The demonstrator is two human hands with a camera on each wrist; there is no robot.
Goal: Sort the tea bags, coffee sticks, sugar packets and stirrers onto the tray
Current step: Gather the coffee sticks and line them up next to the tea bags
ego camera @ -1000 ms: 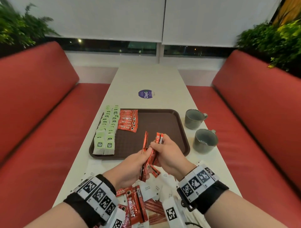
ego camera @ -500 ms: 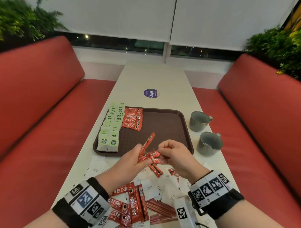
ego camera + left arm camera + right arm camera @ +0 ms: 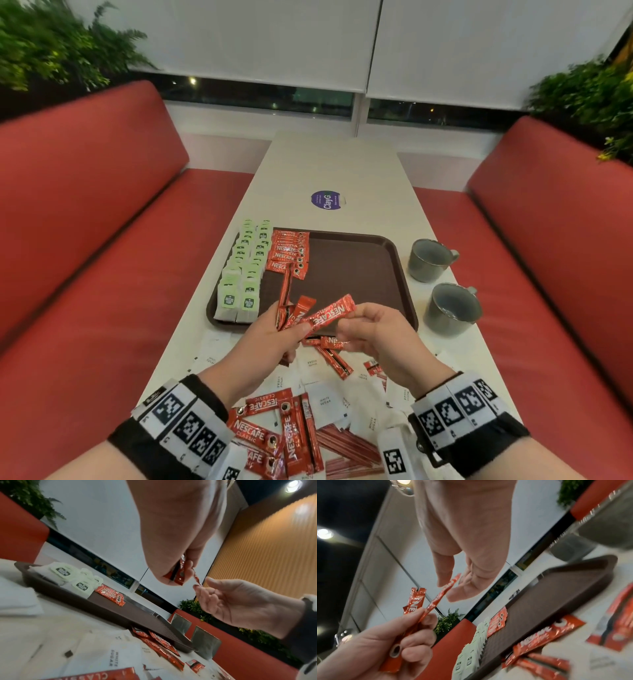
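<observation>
My left hand (image 3: 291, 329) grips a fan of red coffee sticks (image 3: 301, 315) just above the near edge of the brown tray (image 3: 359, 274). The right hand (image 3: 346, 325) sits at the free end of the outermost stick (image 3: 330, 313). Its thumb and fingers (image 3: 465, 586) stand slightly apart around that end. In the right wrist view my left thumb (image 3: 428, 620) pins the sticks. Green-and-white tea bags (image 3: 246, 267) fill two rows on the tray's left side. A row of coffee sticks (image 3: 287, 251) lies beside them.
A loose pile lies on the white table under my wrists: coffee sticks (image 3: 270, 435), white sugar packets (image 3: 325, 401) and reddish stirrers (image 3: 346, 445). Two grey mugs (image 3: 431, 258) (image 3: 452, 308) stand right of the tray. Red benches (image 3: 85, 274) flank the table.
The stick my right hand held now lies in the left hand's bunch, and the right fingers have loosened. The left hand's sticks have fanned out.
</observation>
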